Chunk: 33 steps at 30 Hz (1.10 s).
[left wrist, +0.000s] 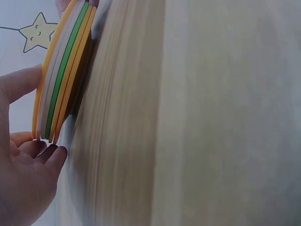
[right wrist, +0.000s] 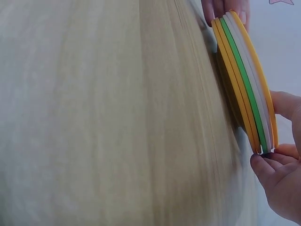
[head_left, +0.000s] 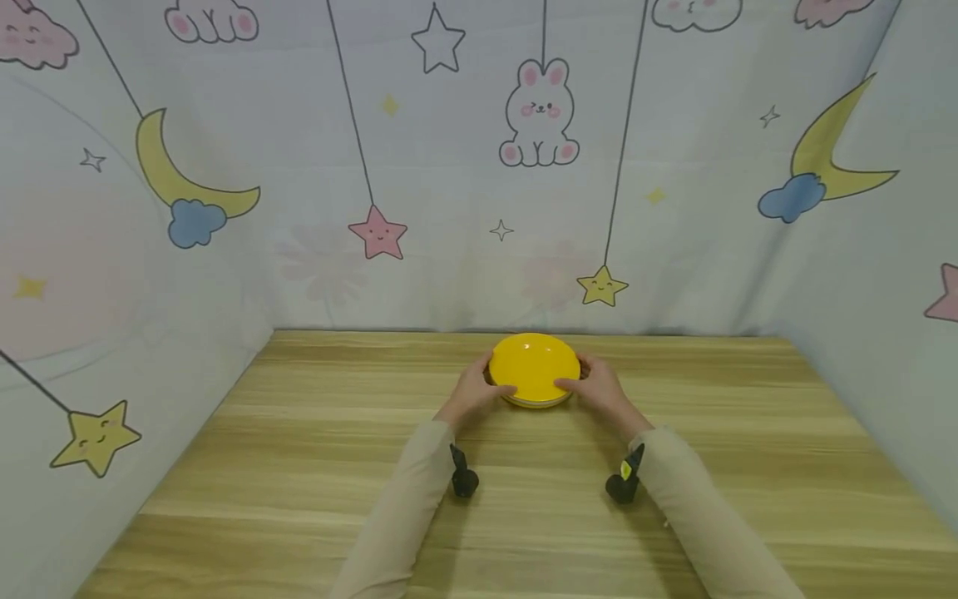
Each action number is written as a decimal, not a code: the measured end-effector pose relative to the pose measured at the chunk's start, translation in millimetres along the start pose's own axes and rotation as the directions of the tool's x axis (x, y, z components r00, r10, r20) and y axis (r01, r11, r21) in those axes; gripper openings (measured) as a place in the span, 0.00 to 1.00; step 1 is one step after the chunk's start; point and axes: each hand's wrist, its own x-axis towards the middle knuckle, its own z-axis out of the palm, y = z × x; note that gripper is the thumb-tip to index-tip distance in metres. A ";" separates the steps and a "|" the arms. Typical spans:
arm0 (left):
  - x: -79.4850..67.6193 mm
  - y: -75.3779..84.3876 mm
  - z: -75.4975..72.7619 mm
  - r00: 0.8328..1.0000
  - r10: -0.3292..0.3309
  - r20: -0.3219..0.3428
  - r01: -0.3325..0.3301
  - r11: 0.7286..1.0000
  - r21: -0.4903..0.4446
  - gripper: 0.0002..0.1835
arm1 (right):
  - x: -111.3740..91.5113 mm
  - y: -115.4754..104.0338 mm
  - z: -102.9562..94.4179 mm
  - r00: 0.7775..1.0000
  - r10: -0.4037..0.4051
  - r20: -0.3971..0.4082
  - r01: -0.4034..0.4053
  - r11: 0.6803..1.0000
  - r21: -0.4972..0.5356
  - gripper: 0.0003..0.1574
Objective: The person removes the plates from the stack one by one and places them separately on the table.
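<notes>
A stack of several nested plates (head_left: 535, 366) is at the far middle of the table, with a glossy yellow plate on top. From the side, the rims (left wrist: 60, 75) show yellow, white, green and yellow-orange. On the left edge, my left hand (head_left: 473, 389) grips the stack, its thumb on the top plate and its fingers under the rims. My right hand (head_left: 600, 389) holds the opposite edge in the same way. In the right wrist view, the fingertips of the right hand (right wrist: 282, 174) curl beneath the stack (right wrist: 244, 80). A dark shadow lies under the plates.
The wood-grain table (head_left: 299, 466) reaches back to a pale cloth wall (head_left: 449, 283) printed with stars, moons and a rabbit, close behind the plates. More printed cloth stands at the left and right sides. A small dark camera hangs at each wrist.
</notes>
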 end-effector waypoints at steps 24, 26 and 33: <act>3.2 -6.8 5.2 0.999 -0.029 0.025 0.031 0.998 -0.062 0.40 | -1.9 -0.8 -8.7 0.999 0.010 0.050 -0.016 0.993 0.121 0.41; 3.0 -7.2 5.1 0.999 -0.041 0.025 0.042 0.998 -0.050 0.41 | -1.7 -0.8 -10.3 0.998 0.014 0.062 -0.022 0.992 0.128 0.41; 2.7 -7.5 4.3 0.999 -0.027 0.026 0.027 0.999 -0.025 0.41 | -3.9 -1.6 -15.9 0.997 -0.007 0.082 -0.008 0.983 0.184 0.40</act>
